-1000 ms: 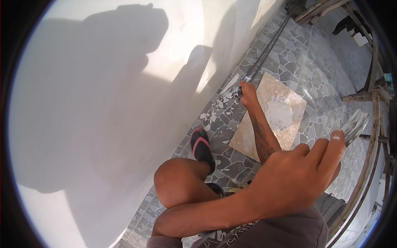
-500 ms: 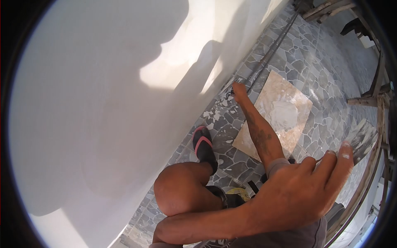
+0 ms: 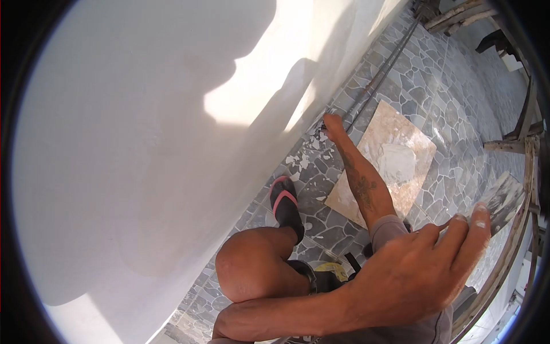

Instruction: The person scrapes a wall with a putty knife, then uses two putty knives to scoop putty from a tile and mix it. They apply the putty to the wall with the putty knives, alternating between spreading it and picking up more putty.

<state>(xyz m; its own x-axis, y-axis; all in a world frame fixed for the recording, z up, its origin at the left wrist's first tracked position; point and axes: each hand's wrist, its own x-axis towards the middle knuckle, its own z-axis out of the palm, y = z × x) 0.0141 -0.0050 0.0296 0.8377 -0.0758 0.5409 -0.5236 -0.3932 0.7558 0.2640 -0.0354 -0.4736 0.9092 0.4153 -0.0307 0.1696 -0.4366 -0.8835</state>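
Observation:
My left hand (image 3: 412,264), large and close to the camera, is closed on a wide putty knife (image 3: 497,198). Its grey, smeared blade sticks out past the fingers, and the handle is mostly hidden. White specks mark the fingertips. Farther off, my right hand (image 3: 333,126) is a fist low against the foot of the white wall (image 3: 143,143). A small piece of something shows beside that fist, too little to name. White plaster flakes (image 3: 301,159) lie on the floor near it. Under my right forearm is a beige tile (image 3: 421,146) bearing a white mound of paste (image 3: 397,162).
Long thin rods (image 3: 381,71) lie along the wall base on the stone-patterned floor (image 3: 452,97). Wooden poles (image 3: 515,146) stand at the right. My foot in a pink-strapped flip-flop (image 3: 282,192) is planted near the wall, below my bent knee (image 3: 258,264).
The view has shifted slightly, so most things sit a little farther right and lower. My right fist has moved slightly relative to the wall base and flakes. My left hand keeps its hold.

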